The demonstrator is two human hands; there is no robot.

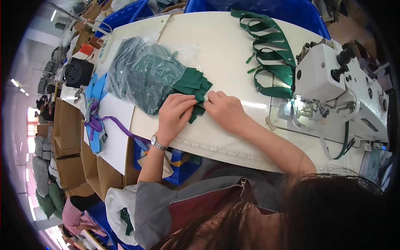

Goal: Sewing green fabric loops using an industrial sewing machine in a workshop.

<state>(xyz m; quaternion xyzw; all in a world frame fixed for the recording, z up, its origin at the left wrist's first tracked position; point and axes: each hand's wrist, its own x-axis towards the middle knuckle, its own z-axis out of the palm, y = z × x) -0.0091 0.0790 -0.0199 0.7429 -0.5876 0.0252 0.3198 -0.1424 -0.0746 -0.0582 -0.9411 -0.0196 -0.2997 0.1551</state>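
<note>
A clear plastic bag point(135, 68) lies on the white table, packed with dark green fabric strips point(192, 81) whose ends fan out of its right side. At the near edge of those ends, my left hand point(171, 116) is closed, thumb and fingers pinching a green strip. My right hand point(227, 109) faces it from the right, its fingers bent and closed at the same strip's end; the fingertips are partly hidden. Farther right, a row of looped green straps point(273, 43) runs down to the lit needle area of a white sewing machine point(323, 71).
Blue and purple fabric strips point(96, 121) lie at the left beside a black round-faced device point(78, 72) and a red thread spool point(86, 49). Blue bins point(266, 6) stand behind the table. A blue crate point(183, 171) sits below its front edge, with cardboard boxes point(68, 129) farther left.
</note>
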